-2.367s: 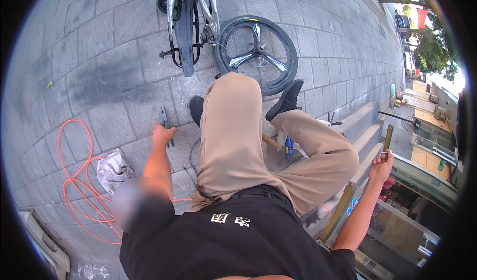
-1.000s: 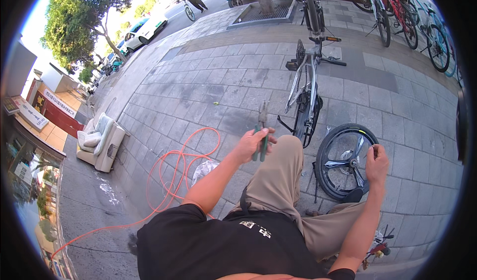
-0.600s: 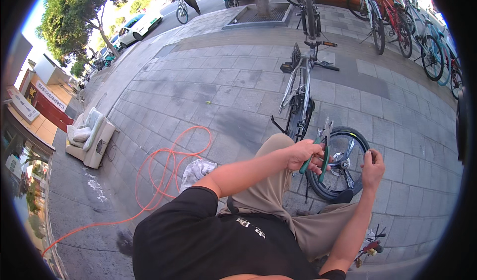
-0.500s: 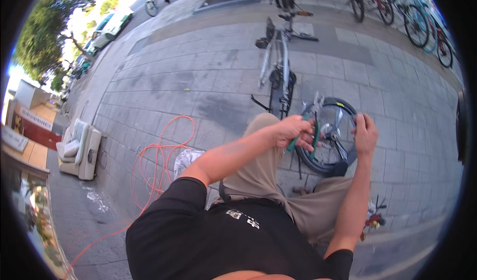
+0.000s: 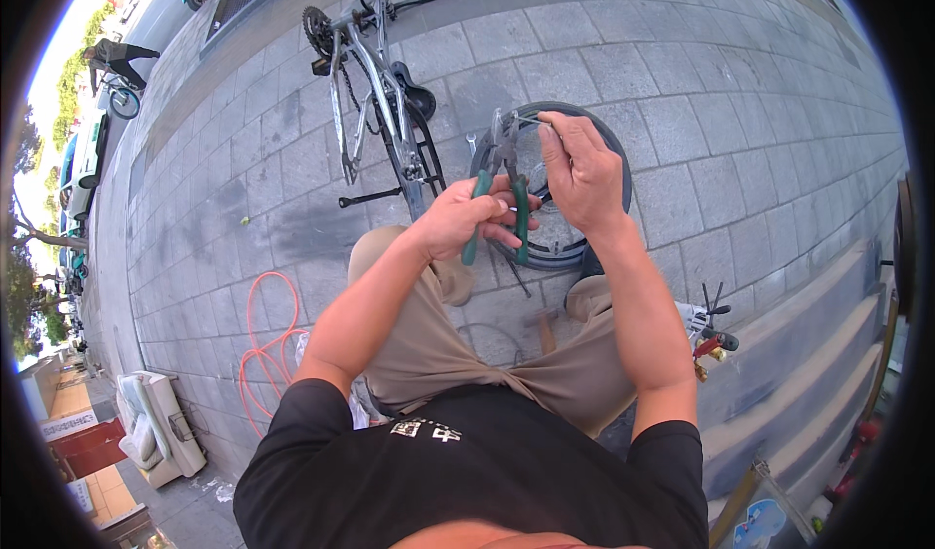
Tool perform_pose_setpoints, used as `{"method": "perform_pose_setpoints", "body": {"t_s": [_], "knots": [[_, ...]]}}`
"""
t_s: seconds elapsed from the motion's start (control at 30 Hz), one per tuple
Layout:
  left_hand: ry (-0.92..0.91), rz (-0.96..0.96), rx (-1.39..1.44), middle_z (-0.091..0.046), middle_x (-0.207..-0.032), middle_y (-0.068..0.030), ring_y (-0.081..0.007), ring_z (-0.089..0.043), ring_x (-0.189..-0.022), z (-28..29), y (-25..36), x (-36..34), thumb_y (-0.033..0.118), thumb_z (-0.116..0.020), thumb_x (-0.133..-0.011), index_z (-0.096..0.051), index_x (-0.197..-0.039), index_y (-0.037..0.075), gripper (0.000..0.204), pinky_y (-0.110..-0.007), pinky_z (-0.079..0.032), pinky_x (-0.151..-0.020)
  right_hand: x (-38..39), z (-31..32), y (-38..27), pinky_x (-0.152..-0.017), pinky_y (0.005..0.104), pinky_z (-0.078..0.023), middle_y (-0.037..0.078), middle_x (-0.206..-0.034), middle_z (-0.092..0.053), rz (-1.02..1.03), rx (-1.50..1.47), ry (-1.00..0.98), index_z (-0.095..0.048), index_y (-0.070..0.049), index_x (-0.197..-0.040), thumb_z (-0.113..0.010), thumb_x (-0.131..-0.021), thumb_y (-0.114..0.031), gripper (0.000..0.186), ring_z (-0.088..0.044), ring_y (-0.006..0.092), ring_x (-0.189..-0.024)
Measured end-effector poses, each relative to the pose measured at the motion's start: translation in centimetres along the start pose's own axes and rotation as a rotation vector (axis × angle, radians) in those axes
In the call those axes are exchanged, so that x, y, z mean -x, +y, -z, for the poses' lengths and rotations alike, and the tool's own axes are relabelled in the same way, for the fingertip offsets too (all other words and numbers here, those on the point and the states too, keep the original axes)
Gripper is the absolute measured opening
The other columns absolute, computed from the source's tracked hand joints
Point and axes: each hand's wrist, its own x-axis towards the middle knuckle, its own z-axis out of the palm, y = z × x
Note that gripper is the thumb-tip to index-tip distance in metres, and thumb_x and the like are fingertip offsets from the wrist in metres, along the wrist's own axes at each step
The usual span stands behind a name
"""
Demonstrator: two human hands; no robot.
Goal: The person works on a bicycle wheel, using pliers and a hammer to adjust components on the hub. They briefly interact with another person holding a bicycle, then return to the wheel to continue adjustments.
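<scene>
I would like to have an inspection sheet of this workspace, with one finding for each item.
Surface: grey paving slabs, with dark stains.
Work items: green-handled pliers, handles spread; bicycle wheel, flat beneath the hands; silver bicycle, apparently upside down.
Clutter: wrench beside the wheel; wooden-handled tool between the legs.
Hands: left hand holds the pliers; right hand seems to pinch a thin piece near the pliers' tips.
Cables: orange cord or hose, looped on the paving.
Surroundings: beige upholstered seat; white car; person with another bicycle.

Wheel (image 5: 555,258) behind the pliers (image 5: 504,154), bicycle (image 5: 390,111) left, hose (image 5: 263,352) farther left.
</scene>
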Motion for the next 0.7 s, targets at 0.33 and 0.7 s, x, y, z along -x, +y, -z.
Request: {"method": "perform_pose_setpoints", "body": {"t_s": [0.33, 0.7], "knots": [[-0.048, -0.121, -0.214, -0.074, -0.119, -0.0098, -0.0168, -0.074, -0.095, 1.7, -1.3, -0.3, 0.028, -0.056, -0.114, -0.062, -0.13, 0.0, 0.033, -0.032, -0.062, -0.074, -0.5, -1.3, 0.0, -0.06, 0.0353, -0.054, 0.01, -0.095, -0.075, 0.066, 0.053, -0.047, -0.076, -0.004, -0.114, -0.076, -0.098, -0.008, 0.017, -0.071, 0.0245, -0.069], [0.166, -0.273, -0.458, -0.069, -0.085, -0.0046, -0.0112, -0.067, -0.071, 1.9, -3.4, -0.2, 0.042, -0.061, -0.113, -0.062, -0.103, 0.001, 0.042, -0.031, -0.054, -0.064, 0.0, -2.4, 0.2, -0.058, 0.0393, -0.054, 0.01, -0.086, -0.071, 0.229, 0.32, -0.097, -0.073, -0.004, -0.104, -0.074, -0.097, -0.013, 0.012, -0.07, 0.0283, -0.066]]}}
